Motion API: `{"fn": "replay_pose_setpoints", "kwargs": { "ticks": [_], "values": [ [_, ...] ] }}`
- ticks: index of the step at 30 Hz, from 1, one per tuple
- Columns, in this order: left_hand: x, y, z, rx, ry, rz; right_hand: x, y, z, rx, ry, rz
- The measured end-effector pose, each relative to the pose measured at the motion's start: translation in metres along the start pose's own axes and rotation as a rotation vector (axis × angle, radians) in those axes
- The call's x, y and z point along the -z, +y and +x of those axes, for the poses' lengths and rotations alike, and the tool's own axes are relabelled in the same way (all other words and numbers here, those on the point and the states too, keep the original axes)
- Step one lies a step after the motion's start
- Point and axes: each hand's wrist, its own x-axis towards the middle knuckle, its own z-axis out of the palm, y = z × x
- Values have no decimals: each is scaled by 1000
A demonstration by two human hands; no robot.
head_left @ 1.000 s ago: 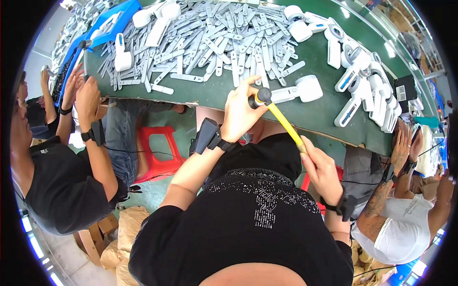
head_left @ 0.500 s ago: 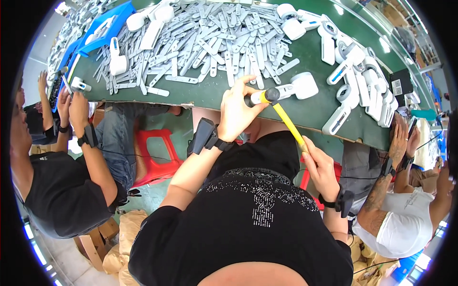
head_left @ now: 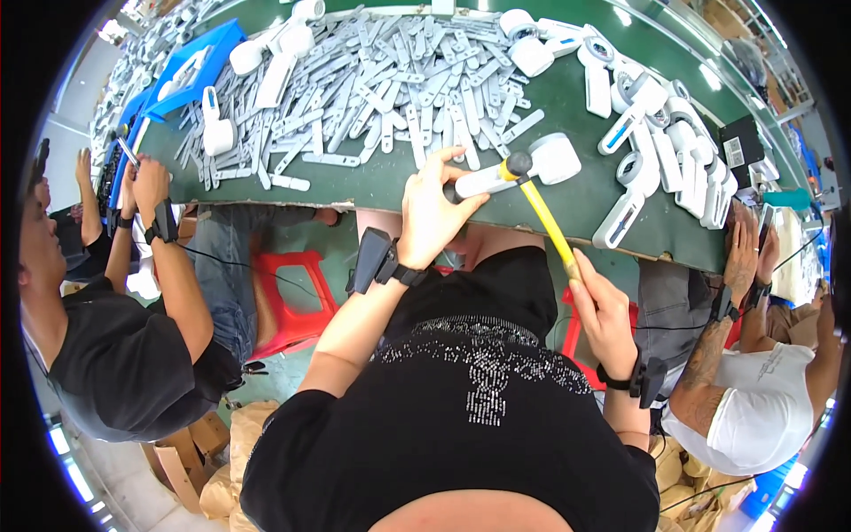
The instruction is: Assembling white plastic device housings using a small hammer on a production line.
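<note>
My left hand (head_left: pixel 432 206) grips the end of a white plastic handheld device (head_left: pixel 481 182), fingers curled round its handle. The device's round white head (head_left: pixel 559 158) points right, over the green table. My right hand (head_left: pixel 605 306) is closed round the yellow handle of a small hammer (head_left: pixel 548 218). The hammer's dark-tipped head (head_left: pixel 517 166) is over the device, near where handle and round head meet. Whether it touches the device I cannot tell.
Grey-white flat strips (head_left: pixel 355 97) lie heaped across the table (head_left: pixel 355 184). White devices (head_left: pixel 678 146) cluster at right. A blue tray (head_left: pixel 197 66) stands far left. Co-workers sit on both sides, one in a black shirt (head_left: pixel 133 355), another in white (head_left: pixel 753 412). A red stool (head_left: pixel 297 293) stands below.
The hammer head has shifted up and right along the device, from near my left fingers toward the round head, uncovering more of the handle. Both hands keep their grip.
</note>
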Motion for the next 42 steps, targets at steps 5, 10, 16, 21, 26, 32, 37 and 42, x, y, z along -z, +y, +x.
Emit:
{"fn": "replay_pose_setpoints", "kwargs": {
  "ticks": [5, 10, 16, 21, 26, 32, 37, 42],
  "values": [
    [0, 5, 0, 15, -3, 11, -16, -4, 2, 90, -44, 62],
    [-2, -8, -1, -72, 31, 50, -10, -11, 1, 133, 102, 63],
    [4, 6, -2, -190, 85, 74, 2, 6, -5, -138, 122, 25],
    [-2, 7, 2, -336, -22, 187, -7, 25, -4, -66, 60, -20],
    [-9, 22, -4, -295, 32, 30, -13, 28, -11, -170, 304, 318],
    [-10, 9, 6, 607, -625, -1297, -27, 15, -12, -227, 524, 560],
    [5, 11, 0, 656, -426, -1278, -34, 23, -9, -242, 466, 581],
    [80, 0, -4, 412, -381, -711, -38, 15, -5, -265, 435, 594]
  ]
}}
